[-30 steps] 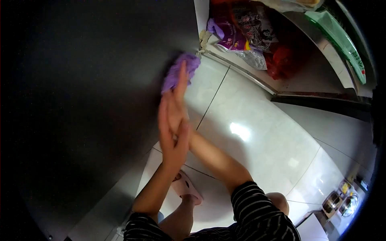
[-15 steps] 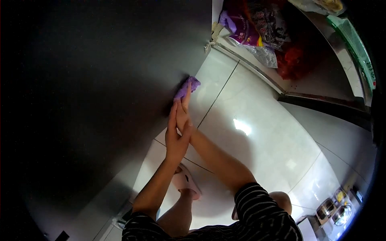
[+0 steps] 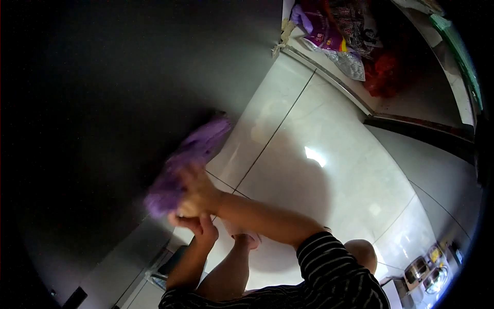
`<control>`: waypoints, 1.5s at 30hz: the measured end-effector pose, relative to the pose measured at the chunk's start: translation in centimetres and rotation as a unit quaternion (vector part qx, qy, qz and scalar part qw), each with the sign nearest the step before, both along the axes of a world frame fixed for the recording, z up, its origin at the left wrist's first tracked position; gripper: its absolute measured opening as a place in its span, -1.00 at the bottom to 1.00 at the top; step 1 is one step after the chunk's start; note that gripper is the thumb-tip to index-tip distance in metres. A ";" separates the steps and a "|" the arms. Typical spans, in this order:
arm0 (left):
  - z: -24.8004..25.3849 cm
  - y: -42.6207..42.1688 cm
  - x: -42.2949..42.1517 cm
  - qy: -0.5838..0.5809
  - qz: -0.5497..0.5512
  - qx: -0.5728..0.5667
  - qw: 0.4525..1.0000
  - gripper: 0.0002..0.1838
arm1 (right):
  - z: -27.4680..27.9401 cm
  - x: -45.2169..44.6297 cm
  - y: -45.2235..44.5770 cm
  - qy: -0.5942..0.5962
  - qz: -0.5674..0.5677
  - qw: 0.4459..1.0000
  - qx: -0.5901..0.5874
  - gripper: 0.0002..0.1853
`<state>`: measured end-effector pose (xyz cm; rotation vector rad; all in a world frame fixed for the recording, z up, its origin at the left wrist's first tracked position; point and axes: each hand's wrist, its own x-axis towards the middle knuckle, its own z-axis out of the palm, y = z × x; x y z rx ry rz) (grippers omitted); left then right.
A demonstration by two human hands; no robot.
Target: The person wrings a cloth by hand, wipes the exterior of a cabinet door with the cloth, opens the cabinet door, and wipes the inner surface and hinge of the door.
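Observation:
A purple cloth [image 3: 198, 141] lies spread against the dark panel [image 3: 118, 103], near its lower right edge. My right hand [image 3: 194, 191] presses on the lower part of the cloth, its fingers blurred by motion. Just below it, my left hand [image 3: 198, 224] is close to the right hand and the cloth's lower end; its fingers are partly hidden behind the right hand. Whether the left fingers grip any of the cloth is not clear.
An open cabinet at the upper right holds a purple packet [image 3: 324, 36] and a red bag [image 3: 382, 74]. Pale floor tiles [image 3: 278, 170] stretch below it. Metal pots [image 3: 418, 268] stand at the lower right. A slippered foot [image 3: 249, 239] is under my arms.
Both hands have moved down and left along the dark panel with the cloth. The cloth, bunched up before, now shows a longer spread. The view has shifted slightly.

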<state>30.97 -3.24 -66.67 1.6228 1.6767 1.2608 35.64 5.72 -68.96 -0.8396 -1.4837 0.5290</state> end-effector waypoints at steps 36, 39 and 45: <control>-5.5 4.5 2.4 0.080 -0.173 -0.230 0.954 -0.39 | -10.9 2.3 -0.2 0.208 0.009 0.897 -0.390 -0.23; -5.5 8.9 5.1 0.100 -0.229 -0.220 0.943 -0.38 | -11.8 5.6 4.4 0.216 -0.075 0.912 -0.340 -0.25; -7.1 12.4 9.1 0.053 -0.219 -0.225 0.948 -0.40 | -14.5 8.7 8.1 0.293 -0.087 0.886 -0.349 -0.18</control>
